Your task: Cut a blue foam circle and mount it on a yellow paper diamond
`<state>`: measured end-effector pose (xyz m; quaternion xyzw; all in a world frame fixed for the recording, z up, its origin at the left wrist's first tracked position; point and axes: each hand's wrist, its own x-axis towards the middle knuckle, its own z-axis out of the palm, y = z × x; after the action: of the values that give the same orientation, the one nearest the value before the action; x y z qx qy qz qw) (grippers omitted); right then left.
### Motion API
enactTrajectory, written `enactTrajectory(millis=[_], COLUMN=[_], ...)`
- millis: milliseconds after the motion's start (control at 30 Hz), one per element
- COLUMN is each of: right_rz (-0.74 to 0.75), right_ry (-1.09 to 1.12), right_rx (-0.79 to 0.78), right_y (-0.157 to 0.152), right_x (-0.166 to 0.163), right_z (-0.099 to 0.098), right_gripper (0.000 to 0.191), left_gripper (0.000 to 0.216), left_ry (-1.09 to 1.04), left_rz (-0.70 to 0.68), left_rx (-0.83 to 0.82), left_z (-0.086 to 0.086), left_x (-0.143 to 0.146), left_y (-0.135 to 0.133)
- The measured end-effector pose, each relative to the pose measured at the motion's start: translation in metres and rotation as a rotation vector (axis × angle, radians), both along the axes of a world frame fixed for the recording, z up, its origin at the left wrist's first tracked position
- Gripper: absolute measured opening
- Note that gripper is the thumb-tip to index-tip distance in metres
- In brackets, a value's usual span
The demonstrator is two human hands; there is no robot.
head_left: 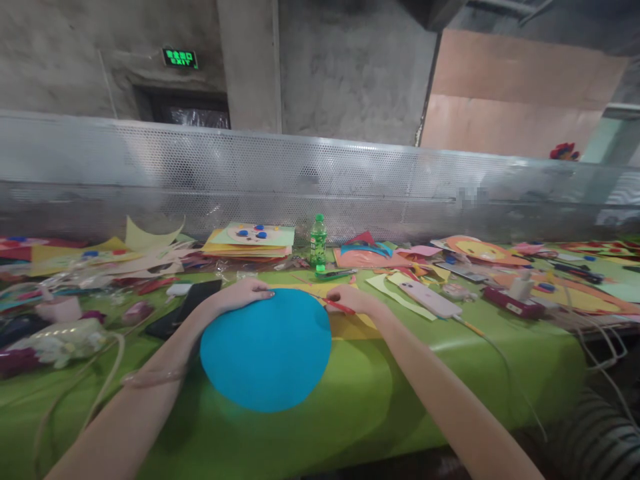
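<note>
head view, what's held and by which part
Left hand: blue paper disc, by its upper-left edge. Right hand: red-handled tool, apparently scissors, by the handle.

The table I sit at wears a glossy lime-green cover (450, 353). On it stands a green plastic bottle (319, 243). Just left of the bottle I have a stack of pale-green and yellow paper sheets (250, 248); left and nearer me lies a flat black rectangular slab (195, 303). Right of the bottle and nearer me lie a wavy pale-green paper strip (403, 298), a pale lilac smartphone (431, 299) and, farther right, a boxy maroon block (513, 305).
</note>
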<state>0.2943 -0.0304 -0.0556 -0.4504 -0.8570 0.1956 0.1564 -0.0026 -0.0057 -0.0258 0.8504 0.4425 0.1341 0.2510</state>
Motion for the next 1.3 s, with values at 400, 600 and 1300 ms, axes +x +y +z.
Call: enactTrajectory(millis=[400, 600, 1300], right_rz=[0.051, 0.023, -0.02], right_ry=[-0.011, -0.025, -0.036], right_rx=[0.032, 0.02, 0.041], right_y=[0.0004, 0.001, 0.0002], right_x=[-0.0006, -0.0019, -0.0005], right_z=[-0.0005, -0.0013, -0.0016], right_gripper=[0.021, 0.02, 0.02], left_gripper=[0.049, 0.049, 0.037], left_ry=[-0.051, -0.042, -0.093], left_rz=[-0.019, -0.017, -0.016], left_rx=[-0.033, -0.039, -0.08], left_z=[-0.0002, -0.0005, -0.0032], left_x=[0.0012, 0.0013, 0.0007], left_y=[-0.003, -0.0024, -0.0015])
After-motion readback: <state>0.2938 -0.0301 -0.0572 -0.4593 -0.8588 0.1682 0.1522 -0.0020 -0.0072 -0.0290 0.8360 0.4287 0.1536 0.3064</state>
